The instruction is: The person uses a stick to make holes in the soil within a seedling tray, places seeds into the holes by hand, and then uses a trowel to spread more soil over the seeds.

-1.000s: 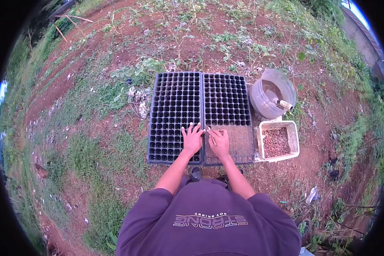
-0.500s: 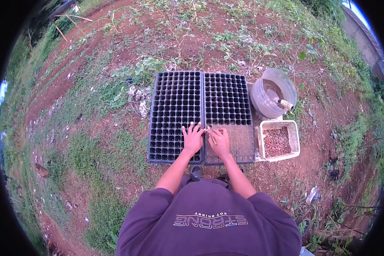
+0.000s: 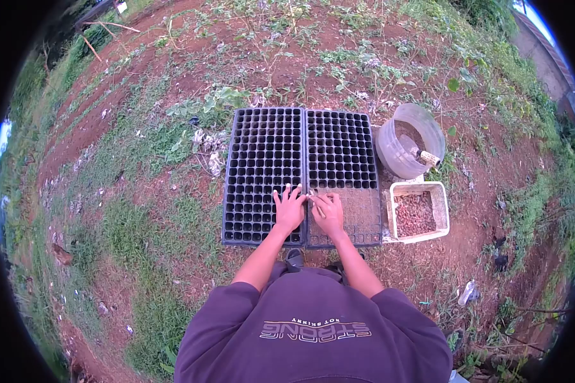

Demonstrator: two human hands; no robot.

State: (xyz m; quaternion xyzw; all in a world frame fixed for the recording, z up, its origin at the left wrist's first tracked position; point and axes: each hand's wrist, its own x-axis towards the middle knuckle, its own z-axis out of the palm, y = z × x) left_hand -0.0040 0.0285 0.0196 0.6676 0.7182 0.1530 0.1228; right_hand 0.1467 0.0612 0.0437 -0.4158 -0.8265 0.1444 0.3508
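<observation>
Two black seedling trays lie side by side. In the left tray (image 3: 262,159) the cells hold no visible soil. The right tray (image 3: 340,148) has unfilled cells in its far half and brown soil (image 3: 358,214) filling the near half. My left hand (image 3: 290,209) rests on the left tray's near right part, fingers spread, its thumb reaching the seam between the trays. Over the soil-filled cells, close to that seam, my right hand (image 3: 328,212) is closed in a pinch. What its fingertips hold, if anything, is too small to make out. Both hands nearly meet at the thumbs.
Right of the trays stands a clear round tub (image 3: 396,150) with soil and a light-handled tool (image 3: 428,157) inside. Nearer, a cream rectangular basket (image 3: 444,217) contains small reddish-brown pieces (image 3: 415,214). Grass, weeds and bare red earth surround everything.
My right hand's fingers have shifted very slightly at the seam. My left hand stays spread in the same place, and the trays and containers look unchanged.
</observation>
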